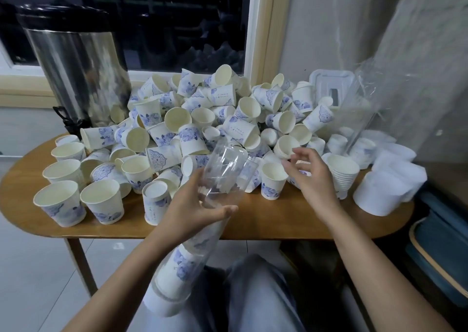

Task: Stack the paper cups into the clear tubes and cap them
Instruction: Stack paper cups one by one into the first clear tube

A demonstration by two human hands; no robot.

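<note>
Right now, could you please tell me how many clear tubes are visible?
2. One tube lies tilted in the left hand, cups stacked in its lower end; the other tube stands at the table's right end, among the white lids. Others may be hidden.

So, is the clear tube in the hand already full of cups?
Partly full: the clear tube shows stacked cups only in its lower end; above the left hand it is empty.

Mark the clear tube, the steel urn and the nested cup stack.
clear tube (225, 177): head view, its empty upper section.
steel urn (76, 73): head view, its shiny body.
nested cup stack (343, 177): head view, its layered rims.
</note>
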